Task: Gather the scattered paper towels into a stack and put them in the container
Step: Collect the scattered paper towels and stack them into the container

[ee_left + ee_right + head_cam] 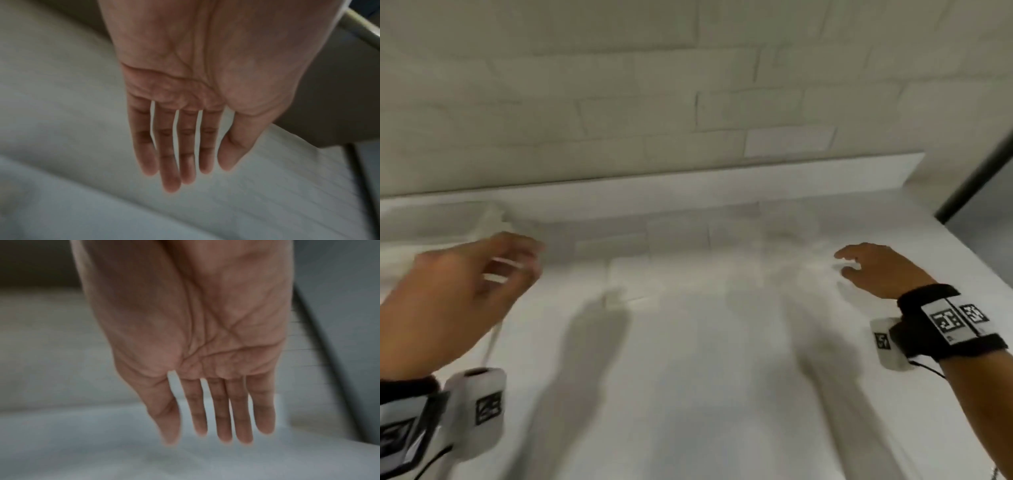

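left hand (465, 284) released, empty | right hand (880, 270) released, empty | paper towels (640, 274) probably the blurred white sheets on bench (688, 394), between and ahead of hands, left nearer | container (431, 219) far-left

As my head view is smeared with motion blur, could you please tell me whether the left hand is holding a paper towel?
Observer: No. In the left wrist view the left hand shows a bare palm with nothing in it.
Operator: Thank you. Are its fingers curled at all?
Observer: No, its fingers are straight and lie close together.
Operator: And what about the right hand?
Observer: The right wrist view shows the right hand empty too, with its fingers straight and slightly spread.
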Demonstrator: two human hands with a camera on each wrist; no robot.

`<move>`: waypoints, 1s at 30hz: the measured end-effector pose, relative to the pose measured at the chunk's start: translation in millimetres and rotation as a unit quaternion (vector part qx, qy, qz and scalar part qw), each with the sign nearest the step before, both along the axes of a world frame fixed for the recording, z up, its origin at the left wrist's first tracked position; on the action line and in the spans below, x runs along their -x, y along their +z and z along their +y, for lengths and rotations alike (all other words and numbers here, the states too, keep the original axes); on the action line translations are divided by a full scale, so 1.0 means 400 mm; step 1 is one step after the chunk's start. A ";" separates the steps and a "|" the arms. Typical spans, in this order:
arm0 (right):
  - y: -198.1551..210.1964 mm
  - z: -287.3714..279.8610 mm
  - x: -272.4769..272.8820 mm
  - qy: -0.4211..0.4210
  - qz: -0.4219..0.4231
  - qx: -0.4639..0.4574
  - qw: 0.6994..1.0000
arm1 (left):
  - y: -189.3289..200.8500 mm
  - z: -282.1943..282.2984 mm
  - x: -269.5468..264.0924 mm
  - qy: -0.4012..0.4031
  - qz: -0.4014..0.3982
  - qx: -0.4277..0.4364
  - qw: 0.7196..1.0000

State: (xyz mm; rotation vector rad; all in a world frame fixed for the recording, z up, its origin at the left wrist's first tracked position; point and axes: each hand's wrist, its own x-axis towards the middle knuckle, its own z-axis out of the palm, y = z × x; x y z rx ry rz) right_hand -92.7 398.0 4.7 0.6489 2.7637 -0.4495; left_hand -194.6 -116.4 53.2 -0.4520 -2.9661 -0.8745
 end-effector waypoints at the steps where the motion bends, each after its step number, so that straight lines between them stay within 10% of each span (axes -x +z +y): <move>1: -0.019 0.079 -0.020 -0.034 -0.023 -0.015 0.999 | 0.035 0.155 -0.024 -0.044 -0.004 -0.018 0.999; 9: -0.150 0.225 -0.047 0.028 -0.061 -0.044 0.997 | -0.149 0.877 0.159 -0.135 -0.138 0.165 0.967; 16: -0.136 0.263 -0.064 -0.003 -0.063 0.083 0.995 | -0.249 0.924 0.274 0.059 -0.171 0.230 0.956; 22: -0.055 0.267 -0.051 -0.054 0.100 0.200 0.973 | -0.269 0.883 0.307 0.133 -0.227 0.137 0.955; 30: 0.038 0.104 -0.002 -0.008 0.232 0.536 0.812 | -0.131 0.810 0.184 0.081 -0.223 -0.227 0.945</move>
